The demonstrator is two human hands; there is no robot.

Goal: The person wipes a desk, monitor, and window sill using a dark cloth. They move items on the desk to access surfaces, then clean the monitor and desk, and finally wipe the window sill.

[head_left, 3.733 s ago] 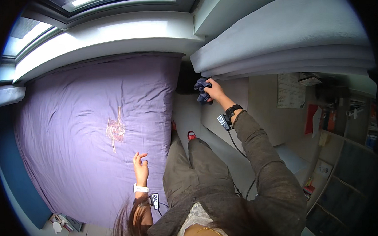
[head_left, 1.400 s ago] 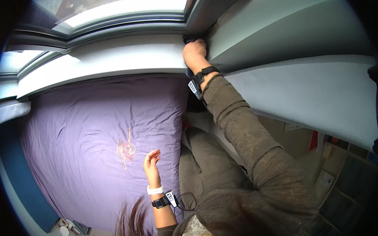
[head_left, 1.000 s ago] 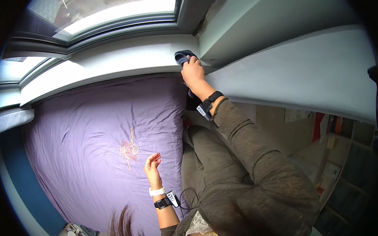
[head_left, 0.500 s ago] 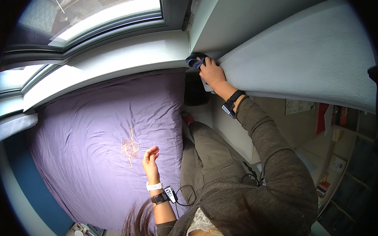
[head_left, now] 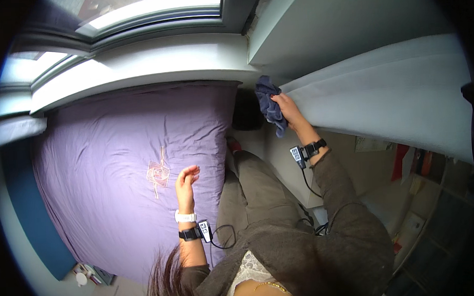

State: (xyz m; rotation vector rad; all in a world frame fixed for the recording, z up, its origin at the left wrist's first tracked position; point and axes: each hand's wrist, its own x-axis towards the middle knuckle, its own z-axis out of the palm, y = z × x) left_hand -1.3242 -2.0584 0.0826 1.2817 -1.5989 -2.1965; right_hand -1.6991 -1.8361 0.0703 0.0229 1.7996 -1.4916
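A crumpled dark blue cloth [head_left: 268, 100] hangs from my right hand [head_left: 289, 109], whose fingers are closed on its edge. Cloth and hand are beside the left end of the pale curtain [head_left: 382, 91], a little below the windowsill's right end. My left hand [head_left: 186, 182] hovers over the near right side of the purple bed cover [head_left: 105, 154], its fingers loosely bent and nothing in them. Close by on the cover is a pinkish square pattern [head_left: 157, 173].
The white windowsill [head_left: 164, 58] runs along the bed's far side beneath a grey-framed window [head_left: 152, 26]. A dark object [head_left: 247, 111] stands between bed and wall. A blue headboard [head_left: 31, 215] is at the left, shelves [head_left: 425, 219] at the lower right.
My right hand has come down and back from the sill's corner with the cloth, which now hangs looser and shows more. The left hand stays bent above the bed.
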